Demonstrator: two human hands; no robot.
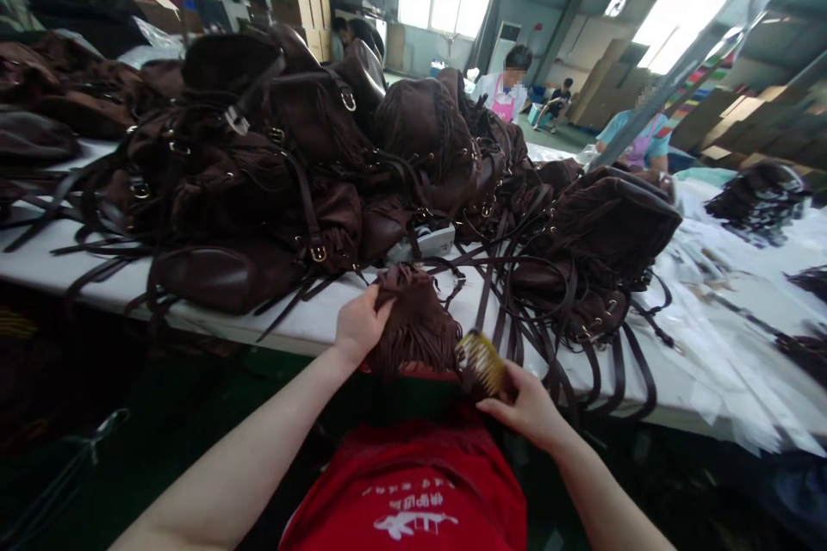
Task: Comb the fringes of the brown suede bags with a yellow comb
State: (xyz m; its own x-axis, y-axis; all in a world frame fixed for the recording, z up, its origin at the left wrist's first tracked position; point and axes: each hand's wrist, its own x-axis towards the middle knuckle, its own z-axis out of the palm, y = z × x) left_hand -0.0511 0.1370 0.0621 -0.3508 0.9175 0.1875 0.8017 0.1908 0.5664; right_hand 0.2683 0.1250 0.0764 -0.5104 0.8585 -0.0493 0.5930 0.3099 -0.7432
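A small dark brown fringed bag (417,318) lies at the table's front edge, its fringe strands hanging toward me. My left hand (363,323) grips its left upper side, with the fingers partly hidden behind the brown material. My right hand (522,403) is closed around a yellowish wide-toothed comb (481,364). The comb is tilted, its teeth beside the lower right of the fringe; whether they touch the strands I cannot tell. Just behind the bag, a white boxy object (434,241) shows between the piled bags.
Dark brown bags (310,120) with straps and metal buckles are heaped along the white table (284,323). More bags (607,224) stand to the right, their straps drooping over the front edge. White sheets (724,336) lie further right. Two people in pink aprons (502,103) are across the table.
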